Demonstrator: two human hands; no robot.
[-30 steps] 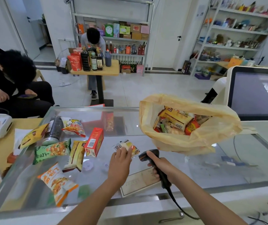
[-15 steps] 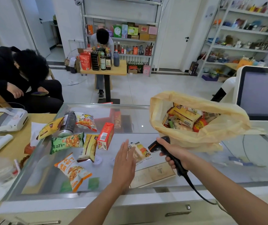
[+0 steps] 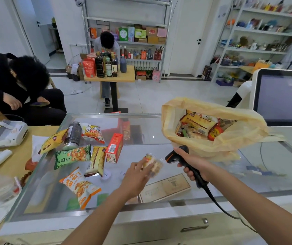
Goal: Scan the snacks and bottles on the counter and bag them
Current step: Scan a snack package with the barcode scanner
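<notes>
My left hand (image 3: pixel 138 174) holds a small clear-wrapped snack packet (image 3: pixel 153 164) just above the glass counter (image 3: pixel 159 140). Right of it, my right hand (image 3: pixel 193 162) grips a black barcode scanner (image 3: pixel 174 156), its head turned toward the packet. Behind the scanner stands an open yellow plastic bag (image 3: pixel 230 144) with several snack packs inside. On the counter's left lie an orange snack bag (image 3: pixel 78 186), a green bag (image 3: pixel 72 155), a yellow wafer pack (image 3: pixel 96 160), a red carton (image 3: pixel 114 147), a dark bottle (image 3: pixel 72 136) on its side and two more snack packs.
A monitor (image 3: pixel 283 98) stands at the right behind the bag. A wooden table with a white device (image 3: pixel 5 133) adjoins the counter's left end. A seated person in black (image 3: pixel 17 89) is at the far left; another person stands behind a small table of bottles (image 3: pixel 106 68).
My left hand went from flat over the small packet to holding it lifted off the glass, nearer the scanner. The scanner hand rose toward the bag. The view shifted left.
</notes>
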